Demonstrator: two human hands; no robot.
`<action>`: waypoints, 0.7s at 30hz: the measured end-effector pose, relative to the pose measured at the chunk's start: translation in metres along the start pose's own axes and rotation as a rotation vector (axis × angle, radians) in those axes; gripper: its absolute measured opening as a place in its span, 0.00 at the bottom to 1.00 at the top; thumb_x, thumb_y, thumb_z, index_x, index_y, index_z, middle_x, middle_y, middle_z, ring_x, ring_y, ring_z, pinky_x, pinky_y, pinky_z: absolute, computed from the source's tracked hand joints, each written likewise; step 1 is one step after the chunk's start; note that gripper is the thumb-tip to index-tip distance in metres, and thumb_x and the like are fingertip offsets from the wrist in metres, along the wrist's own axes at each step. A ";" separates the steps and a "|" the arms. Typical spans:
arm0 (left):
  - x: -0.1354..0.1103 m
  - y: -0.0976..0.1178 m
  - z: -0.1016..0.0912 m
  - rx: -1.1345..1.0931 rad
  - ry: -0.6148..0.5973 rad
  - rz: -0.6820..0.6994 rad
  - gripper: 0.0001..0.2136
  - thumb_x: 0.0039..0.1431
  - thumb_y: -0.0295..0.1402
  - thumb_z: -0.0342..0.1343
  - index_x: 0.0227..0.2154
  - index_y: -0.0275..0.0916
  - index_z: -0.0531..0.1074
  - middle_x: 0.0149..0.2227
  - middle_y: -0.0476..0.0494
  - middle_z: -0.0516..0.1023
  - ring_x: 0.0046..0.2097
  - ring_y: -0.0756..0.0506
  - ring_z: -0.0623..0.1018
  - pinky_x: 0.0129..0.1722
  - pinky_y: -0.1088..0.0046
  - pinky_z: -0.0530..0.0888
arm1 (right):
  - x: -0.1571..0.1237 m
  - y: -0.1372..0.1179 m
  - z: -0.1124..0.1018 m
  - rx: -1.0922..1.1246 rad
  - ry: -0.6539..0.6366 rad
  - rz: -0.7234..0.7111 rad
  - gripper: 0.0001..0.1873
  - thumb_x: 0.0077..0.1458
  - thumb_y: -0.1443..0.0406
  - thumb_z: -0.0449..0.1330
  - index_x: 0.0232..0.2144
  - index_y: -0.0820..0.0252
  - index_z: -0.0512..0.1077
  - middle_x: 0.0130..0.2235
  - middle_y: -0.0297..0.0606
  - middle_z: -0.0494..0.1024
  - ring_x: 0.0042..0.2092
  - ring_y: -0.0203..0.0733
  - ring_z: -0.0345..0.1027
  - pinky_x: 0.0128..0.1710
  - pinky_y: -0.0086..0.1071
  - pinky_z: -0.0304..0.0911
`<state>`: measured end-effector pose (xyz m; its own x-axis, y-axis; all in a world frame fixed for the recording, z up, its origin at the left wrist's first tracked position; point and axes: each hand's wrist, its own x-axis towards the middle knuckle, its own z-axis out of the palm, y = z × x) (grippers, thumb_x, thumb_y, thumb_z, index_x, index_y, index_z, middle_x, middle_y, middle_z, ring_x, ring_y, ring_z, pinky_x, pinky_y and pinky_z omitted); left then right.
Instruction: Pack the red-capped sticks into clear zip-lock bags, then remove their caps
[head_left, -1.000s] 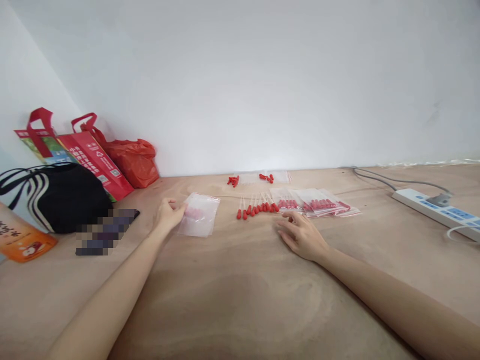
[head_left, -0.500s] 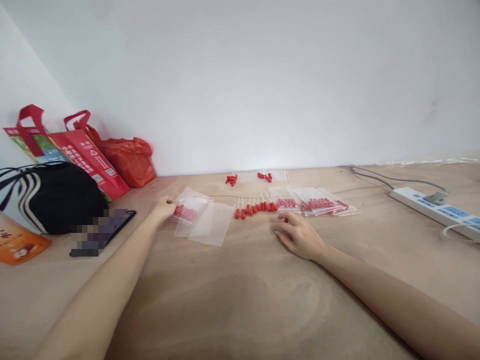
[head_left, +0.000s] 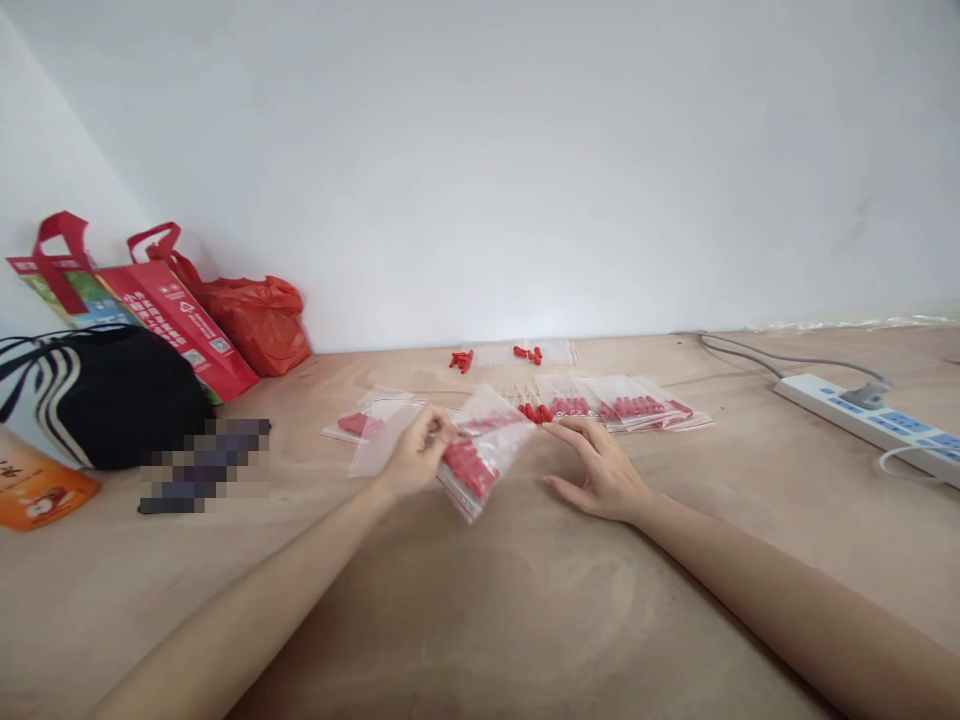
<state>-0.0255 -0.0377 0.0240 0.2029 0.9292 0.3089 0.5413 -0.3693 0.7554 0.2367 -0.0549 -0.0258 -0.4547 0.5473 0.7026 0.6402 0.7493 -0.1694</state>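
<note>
My left hand (head_left: 418, 450) pinches a clear zip-lock bag (head_left: 472, 465) holding several red-bulbed droppers, raised and tilted above the table. Its far corner reaches close to the fingertips of my right hand (head_left: 596, 468); whether they touch I cannot tell. That right hand rests with thumb and fingers apart. Behind the raised bag lie loose droppers with red bulbs (head_left: 536, 411), partly hidden. Beyond my right hand is a row of overlapping filled zip-lock bags (head_left: 637, 405). Left of my left hand, another filled bag (head_left: 358, 427) lies partly under empty clear bags (head_left: 379, 455).
Near the wall are small heaps of red bulbs (head_left: 461, 361) and a clear bag (head_left: 559, 352). A white power strip (head_left: 877, 408) with grey cables stands right. At left are a phone (head_left: 206, 465), a black bag (head_left: 127, 395), an orange pouch (head_left: 45, 490) and red bags (head_left: 259, 325).
My left hand has moved right from the left-hand pile, bringing a filled zip-lock bag up and across. My right hand stays in place, its fingers stretched a little more toward the bag.
</note>
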 end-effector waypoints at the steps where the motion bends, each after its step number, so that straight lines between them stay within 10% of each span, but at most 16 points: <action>1: -0.005 0.001 0.012 -0.103 -0.100 0.008 0.09 0.56 0.39 0.44 0.26 0.40 0.56 0.26 0.50 0.68 0.32 0.49 0.73 0.32 0.74 0.70 | 0.000 -0.001 -0.001 -0.002 -0.005 -0.045 0.30 0.50 0.58 0.55 0.54 0.59 0.54 0.49 0.48 0.63 0.50 0.47 0.58 0.47 0.42 0.58; 6: -0.014 0.003 0.034 -0.086 -0.290 0.055 0.11 0.57 0.42 0.44 0.28 0.39 0.58 0.27 0.50 0.68 0.29 0.50 0.71 0.30 0.74 0.69 | 0.002 -0.002 -0.002 0.031 -0.162 -0.206 0.16 0.52 0.64 0.53 0.45 0.53 0.67 0.49 0.43 0.66 0.49 0.45 0.61 0.45 0.41 0.59; 11: -0.007 -0.013 0.007 0.469 -0.345 0.199 0.19 0.59 0.42 0.41 0.49 0.38 0.61 0.55 0.39 0.63 0.56 0.42 0.61 0.55 0.60 0.57 | 0.005 0.001 0.004 0.227 -0.319 -0.220 0.18 0.50 0.73 0.50 0.42 0.56 0.70 0.41 0.41 0.72 0.43 0.39 0.66 0.44 0.36 0.62; 15: -0.005 -0.036 -0.014 0.770 -0.491 0.041 0.28 0.60 0.45 0.33 0.58 0.32 0.48 0.61 0.36 0.47 0.62 0.41 0.48 0.58 0.53 0.44 | 0.006 -0.001 0.002 0.373 -0.357 -0.153 0.23 0.44 0.77 0.49 0.41 0.58 0.71 0.43 0.42 0.72 0.44 0.39 0.66 0.45 0.35 0.62; 21: 0.002 -0.050 -0.029 0.955 -0.264 -0.025 0.29 0.60 0.44 0.33 0.56 0.25 0.52 0.60 0.30 0.49 0.62 0.38 0.47 0.58 0.50 0.42 | 0.012 -0.011 -0.002 0.658 -0.406 -0.010 0.17 0.40 0.76 0.51 0.32 0.58 0.72 0.37 0.38 0.73 0.42 0.39 0.67 0.44 0.34 0.63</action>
<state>-0.0763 -0.0178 0.0036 0.2952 0.9526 0.0730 0.9548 -0.2914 -0.0588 0.2257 -0.0571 -0.0139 -0.7311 0.5382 0.4194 0.1926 0.7525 -0.6298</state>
